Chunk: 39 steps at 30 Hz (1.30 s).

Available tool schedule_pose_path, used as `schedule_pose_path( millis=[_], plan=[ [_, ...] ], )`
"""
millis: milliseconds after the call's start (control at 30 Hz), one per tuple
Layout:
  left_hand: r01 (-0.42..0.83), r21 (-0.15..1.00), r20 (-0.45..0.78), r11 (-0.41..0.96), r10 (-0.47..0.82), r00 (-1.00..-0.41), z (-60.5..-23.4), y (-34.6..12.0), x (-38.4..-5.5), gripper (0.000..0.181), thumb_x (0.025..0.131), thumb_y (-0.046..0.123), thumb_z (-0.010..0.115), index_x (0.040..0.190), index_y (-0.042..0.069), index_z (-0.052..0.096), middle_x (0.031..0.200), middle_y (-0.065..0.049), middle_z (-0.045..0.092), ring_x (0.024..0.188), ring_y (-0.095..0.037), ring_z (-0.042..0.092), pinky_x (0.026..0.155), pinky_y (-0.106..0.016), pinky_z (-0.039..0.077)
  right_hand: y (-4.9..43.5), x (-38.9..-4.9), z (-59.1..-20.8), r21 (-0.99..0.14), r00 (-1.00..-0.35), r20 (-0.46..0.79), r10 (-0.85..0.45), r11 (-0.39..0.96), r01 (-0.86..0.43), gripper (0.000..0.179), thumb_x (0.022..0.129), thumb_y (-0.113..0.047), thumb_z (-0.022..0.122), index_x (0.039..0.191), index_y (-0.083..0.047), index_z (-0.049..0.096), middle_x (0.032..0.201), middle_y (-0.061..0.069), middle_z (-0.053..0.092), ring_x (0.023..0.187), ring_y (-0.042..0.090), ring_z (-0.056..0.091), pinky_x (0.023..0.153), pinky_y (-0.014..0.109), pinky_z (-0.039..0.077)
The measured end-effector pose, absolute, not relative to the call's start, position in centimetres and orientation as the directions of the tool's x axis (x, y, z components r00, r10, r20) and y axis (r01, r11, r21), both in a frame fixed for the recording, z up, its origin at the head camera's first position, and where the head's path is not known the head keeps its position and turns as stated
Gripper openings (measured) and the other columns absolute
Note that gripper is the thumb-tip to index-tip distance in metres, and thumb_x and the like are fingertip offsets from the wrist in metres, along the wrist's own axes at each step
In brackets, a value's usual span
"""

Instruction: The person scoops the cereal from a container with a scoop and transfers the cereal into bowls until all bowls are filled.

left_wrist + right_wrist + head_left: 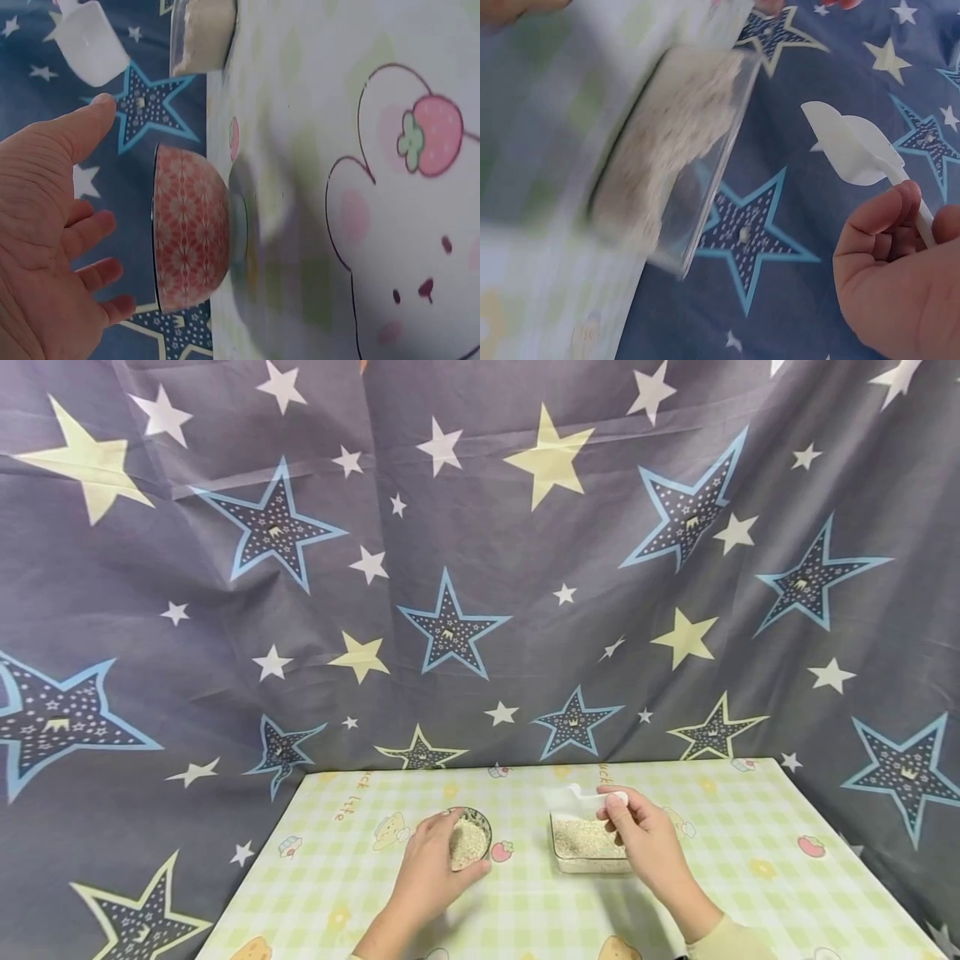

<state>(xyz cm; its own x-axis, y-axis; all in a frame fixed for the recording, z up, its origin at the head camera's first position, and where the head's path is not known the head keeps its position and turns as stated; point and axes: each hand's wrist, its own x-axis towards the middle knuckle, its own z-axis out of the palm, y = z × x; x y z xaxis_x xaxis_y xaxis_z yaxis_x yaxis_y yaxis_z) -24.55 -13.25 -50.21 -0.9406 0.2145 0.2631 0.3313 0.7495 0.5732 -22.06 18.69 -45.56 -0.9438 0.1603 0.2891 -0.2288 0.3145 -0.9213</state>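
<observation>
My right hand (pixel 647 842) pinches the thin handle of a white plastic scoop (pixel 849 146) between thumb and fingers. The scoop hangs in the air above a clear rectangular container (pixel 594 866), which holds pale, grainy flakes like oats. Beside the container, to the left, stands a small round bowl (pixel 191 229) with a red-pink flower pattern outside and similar flakes inside. My left hand (pixel 429 870) is spread at the bowl's left and near side, thumb apart from the fingers. In the left wrist view, its fingers are loosely extended just above the bowl's rim.
A green-and-white checked tablecloth (pixel 352 877) with cartoon prints covers the table. Behind the table's far edge hangs a dark grey curtain (pixel 480 718) with star patterns. The bowl and the container stand a short gap apart.
</observation>
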Motion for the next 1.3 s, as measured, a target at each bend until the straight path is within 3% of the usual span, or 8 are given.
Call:
schedule_pose_path(
  millis=[233,533,867,1000,1200,1300],
  plan=[
    [0.391,0.556,0.268,0.733,0.287,-0.920,-50.3,-11.8,-24.4,0.088,0.086,0.051,0.087,0.155,0.010,0.053,0.154,-0.016,0.061,0.148,-0.043,0.049,0.119,-0.071,0.042,22.3,-21.7,-46.3,-0.891,-0.940,0.297,0.170,0.402,-0.209,0.028,0.113,-0.019,0.056,0.127,-0.001,0.073,0.087,0.000,0.074,0.072,0.004,0.063,0.060,0.026,0.057],
    [0.480,0.521,0.266,0.706,0.400,-0.877,-49.9,-8.1,-24.2,0.086,0.090,0.051,0.083,0.158,0.011,0.049,0.156,-0.013,0.060,0.149,-0.038,0.051,0.123,-0.063,0.042,25.3,-21.8,-46.5,-0.898,-0.962,0.197,0.187,0.429,-0.101,0.035,0.114,-0.025,0.053,0.133,-0.002,0.070,0.087,-0.004,0.072,0.073,0.005,0.063,0.062,0.025,0.057],
    [0.440,0.551,0.110,0.709,0.461,-0.880,-49.8,-3.8,-24.9,0.096,0.090,0.053,0.083,0.165,0.012,0.039,0.166,-0.011,0.050,0.151,-0.036,0.050,0.124,-0.057,0.044,26.5,-22.5,-46.8,-0.926,-0.976,0.107,0.190,0.376,-0.028,0.038,0.114,-0.024,0.053,0.139,0.003,0.065,0.090,-0.002,0.073,0.074,0.005,0.062,0.065,0.024,0.057],
    [0.395,0.580,0.063,0.713,0.444,-0.894,-50.2,-2.6,-25.4,0.098,0.090,0.056,0.081,0.167,0.013,0.036,0.168,-0.010,0.047,0.152,-0.035,0.049,0.121,-0.061,0.046,26.7,-22.8,-47.0,-0.928,-0.978,0.083,0.189,0.372,-0.007,0.039,0.114,-0.023,0.054,0.141,0.003,0.064,0.090,-0.002,0.074,0.074,0.005,0.061,0.064,0.023,0.056],
    [0.342,0.619,0.032,0.707,0.413,-0.910,-50.7,-1.5,-26.2,0.098,0.092,0.062,0.077,0.167,0.017,0.035,0.170,-0.008,0.045,0.153,-0.036,0.049,0.110,-0.083,0.040,26.5,-23.0,-46.9,-0.916,-0.977,0.099,0.188,0.402,-0.016,0.037,0.113,-0.023,0.055,0.138,0.003,0.066,0.091,0.003,0.075,0.073,0.005,0.061,0.062,0.022,0.054],
    [0.336,0.643,0.035,0.688,0.413,-0.910,-50.9,-1.2,-26.5,0.097,0.092,0.060,0.078,0.167,0.015,0.036,0.170,-0.008,0.044,0.154,-0.037,0.047,0.113,-0.081,0.039,26.5,-23.1,-46.9,-0.900,-0.976,0.119,0.182,0.435,-0.029,0.037,0.113,-0.024,0.056,0.137,0.001,0.067,0.093,0.006,0.076,0.073,0.005,0.061,0.062,0.022,0.054]
  ],
)
